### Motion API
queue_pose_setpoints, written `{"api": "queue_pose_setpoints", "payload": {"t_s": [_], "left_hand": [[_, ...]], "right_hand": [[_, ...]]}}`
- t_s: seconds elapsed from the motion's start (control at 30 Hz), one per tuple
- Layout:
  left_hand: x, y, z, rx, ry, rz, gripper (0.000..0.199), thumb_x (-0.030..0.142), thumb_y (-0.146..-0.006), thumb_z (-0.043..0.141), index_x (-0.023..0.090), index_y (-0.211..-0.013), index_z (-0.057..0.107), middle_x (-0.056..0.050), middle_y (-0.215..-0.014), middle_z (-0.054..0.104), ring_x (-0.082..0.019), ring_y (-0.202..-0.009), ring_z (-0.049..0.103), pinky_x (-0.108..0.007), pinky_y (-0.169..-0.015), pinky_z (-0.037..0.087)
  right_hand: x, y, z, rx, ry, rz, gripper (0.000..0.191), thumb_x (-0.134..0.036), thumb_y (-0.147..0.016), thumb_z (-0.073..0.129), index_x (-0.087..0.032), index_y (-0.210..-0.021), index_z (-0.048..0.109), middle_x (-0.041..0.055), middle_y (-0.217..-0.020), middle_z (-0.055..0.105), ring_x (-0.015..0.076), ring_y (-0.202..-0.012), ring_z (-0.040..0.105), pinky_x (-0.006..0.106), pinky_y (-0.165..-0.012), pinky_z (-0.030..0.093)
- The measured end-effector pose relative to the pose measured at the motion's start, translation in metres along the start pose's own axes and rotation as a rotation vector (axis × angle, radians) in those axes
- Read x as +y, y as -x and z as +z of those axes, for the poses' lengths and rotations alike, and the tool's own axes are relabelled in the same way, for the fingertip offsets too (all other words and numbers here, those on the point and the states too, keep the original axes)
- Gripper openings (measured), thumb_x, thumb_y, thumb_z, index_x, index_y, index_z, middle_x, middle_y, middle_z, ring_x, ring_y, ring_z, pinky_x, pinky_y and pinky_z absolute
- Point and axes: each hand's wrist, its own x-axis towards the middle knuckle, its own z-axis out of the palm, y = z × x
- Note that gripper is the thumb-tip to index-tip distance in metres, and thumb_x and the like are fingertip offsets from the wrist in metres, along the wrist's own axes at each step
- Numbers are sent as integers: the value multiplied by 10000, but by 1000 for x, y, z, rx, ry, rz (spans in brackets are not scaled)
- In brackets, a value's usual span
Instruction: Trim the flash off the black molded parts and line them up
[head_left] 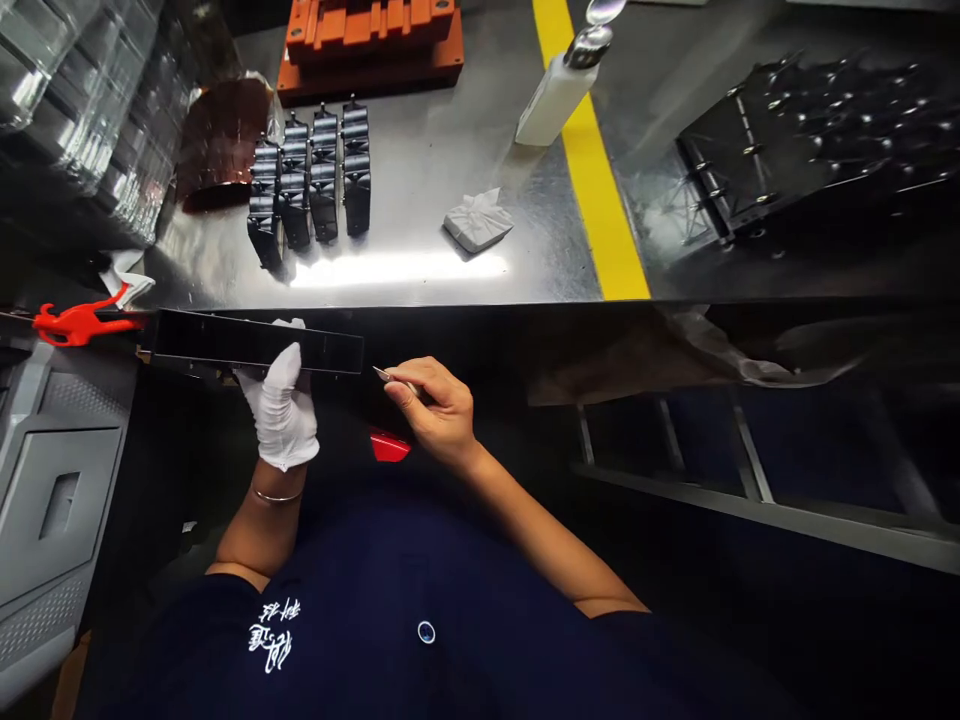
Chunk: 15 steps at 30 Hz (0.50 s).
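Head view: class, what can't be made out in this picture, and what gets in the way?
Head view: the far side of the left hand, hidden by the long black part.
Head view: the grip end of the small tool, covered by the right hand.
Head view: the orange fixture's far end, cut off by the top edge.
Head view: fine details of the black pieces, blurred.
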Motion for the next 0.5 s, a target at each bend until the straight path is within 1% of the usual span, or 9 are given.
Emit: {"api": "queue_pose_setpoints", "payload": {"t_s": [0.03,0.1,0.2,0.27,0.33,0.37,0.43,0.5], "left_hand": [[-4,1,1,-2,1,-11,374,321,-743,761,338,-1104,666,44,-1122,719,-223,-1191,635,-396,-1067,502],[-9,4,3,-10,-2,-3,358,327,-730,774,342,-1073,675,53,-1110,722,-215,-1181,640,-381,-1048,514],[-12,5,4,-27,-15,19,371,338,-704,802,319,-1054,680,37,-1113,720,-218,-1184,638,-376,-1040,516],[-9,5,3,-29,-13,23,425,329,-675,827,310,-1070,672,23,-1130,714,-228,-1209,622,-382,-1046,510],[-5,7,1,-46,0,3,479,308,-656,842,316,-1097,655,18,-1143,706,-232,-1222,611,-390,-1045,508],[-2,9,1,-76,19,-37,492,302,-659,839,321,-1110,644,16,-1139,704,-231,-1212,616,-400,-1038,512],[1,14,-1,-181,78,-182,504,303,-668,828,321,-1130,626,11,-1098,702,-228,-1147,648,-424,-1010,526],[2,15,-2,-263,126,-324,501,331,-667,818,302,-1125,618,10,-1010,695,-216,-1018,688,-434,-957,552]], "right_hand": [[-8,-3,-3,-38,38,-88,105,-329,-827,701,-242,-864,748,41,-817,708,150,-729,630,304,-661,527],[-19,-8,-6,-82,88,-161,83,-285,-831,700,-248,-878,757,43,-816,706,146,-716,630,294,-628,525],[-21,-10,-7,-90,116,-175,91,-277,-839,694,-237,-883,763,43,-796,694,137,-695,625,283,-607,520],[-16,-13,-6,-83,123,-175,88,-279,-834,701,-234,-872,767,40,-778,686,133,-683,622,282,-602,517],[-8,-20,-4,-48,121,-176,83,-279,-824,710,-233,-858,769,38,-767,681,136,-684,622,289,-613,519],[-5,-24,-3,-14,116,-172,80,-278,-822,709,-232,-846,769,37,-760,680,138,-688,623,293,-623,521],[-1,-33,-5,55,101,-148,88,-285,-827,697,-230,-814,765,34,-745,681,142,-693,626,302,-640,527],[-3,-37,-10,55,93,-104,109,-300,-835,686,-231,-792,759,31,-741,686,144,-697,628,307,-656,533]]}}
